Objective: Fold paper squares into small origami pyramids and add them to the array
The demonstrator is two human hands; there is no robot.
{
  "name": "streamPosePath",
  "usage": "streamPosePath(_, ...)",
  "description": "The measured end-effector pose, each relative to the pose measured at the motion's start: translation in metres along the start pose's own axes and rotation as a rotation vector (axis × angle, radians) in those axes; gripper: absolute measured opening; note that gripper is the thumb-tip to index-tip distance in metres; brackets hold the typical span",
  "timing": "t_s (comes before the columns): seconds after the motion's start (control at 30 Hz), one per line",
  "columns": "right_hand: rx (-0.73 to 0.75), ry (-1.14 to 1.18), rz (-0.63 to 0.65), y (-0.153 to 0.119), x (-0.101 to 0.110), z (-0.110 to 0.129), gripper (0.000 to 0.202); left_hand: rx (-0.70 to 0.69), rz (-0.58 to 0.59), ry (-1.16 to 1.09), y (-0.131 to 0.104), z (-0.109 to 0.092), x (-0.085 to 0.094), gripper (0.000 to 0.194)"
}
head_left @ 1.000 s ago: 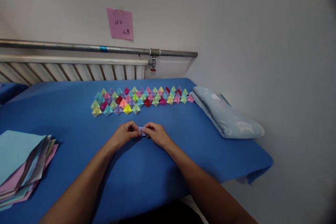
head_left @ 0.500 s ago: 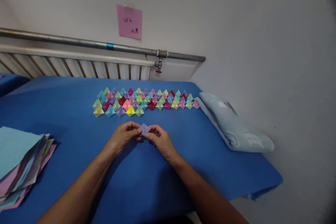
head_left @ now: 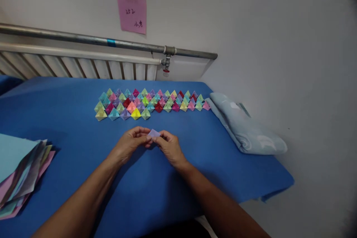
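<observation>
Between my two hands is a small piece of folded lavender paper [head_left: 154,133], held just above the blue-covered surface [head_left: 139,186]. My left hand [head_left: 134,139] pinches its left side with thumb and fingers. On the other side my right hand [head_left: 169,145] grips it, the thumb pressed along the lower edge. The thumbs nearly meet and hide the paper's lower part. Beyond the hands lie rows of small folded paper pieces in many colours, among them a yellow one [head_left: 135,114] and a light green one [head_left: 145,114] nearest to my hands.
A stack of coloured paper sheets [head_left: 16,156] lies at the left. A folded light blue blanket [head_left: 245,130] rests at the right edge. Behind the surface are a white radiator [head_left: 92,68], a metal pipe [head_left: 78,36] and a pink note [head_left: 132,14] on the wall.
The thumbs have come closer together along the lavender paper's lower edge, and less of the paper shows now. The whole view has shifted slightly.
</observation>
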State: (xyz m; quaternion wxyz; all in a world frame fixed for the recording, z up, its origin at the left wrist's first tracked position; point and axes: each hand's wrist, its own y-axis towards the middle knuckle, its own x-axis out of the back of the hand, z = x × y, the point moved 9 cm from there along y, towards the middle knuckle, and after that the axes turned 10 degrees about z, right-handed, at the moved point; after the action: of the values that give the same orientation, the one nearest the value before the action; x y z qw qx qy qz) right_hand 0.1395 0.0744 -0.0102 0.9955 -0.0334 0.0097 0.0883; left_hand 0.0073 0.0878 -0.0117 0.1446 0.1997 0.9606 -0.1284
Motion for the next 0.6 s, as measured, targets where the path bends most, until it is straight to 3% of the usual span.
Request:
streamPosePath(0.23,0.028,-0.188,0.023,-0.003,-0.001,0.009,0.018,-0.063,0.078,0.317,-0.004,-0.018,-0.004,0.029)
streamPosePath(0.33,-0.005,-0.219,0.059,-0.004,-0.003,0.007,0.015,-0.051,0.140,0.384,-0.003,-0.017,-0.007,0.025)
streamPosePath(0.47,-0.007,-0.192,0.111,-0.003,-0.008,0.004,0.016,-0.041,0.124,0.401,-0.002,-0.013,-0.002,0.022)
streamPosePath(0.6,0.111,-0.392,0.087,-0.005,-0.004,0.011,0.011,-0.084,0.156,0.477,-0.002,-0.013,-0.005,0.021)
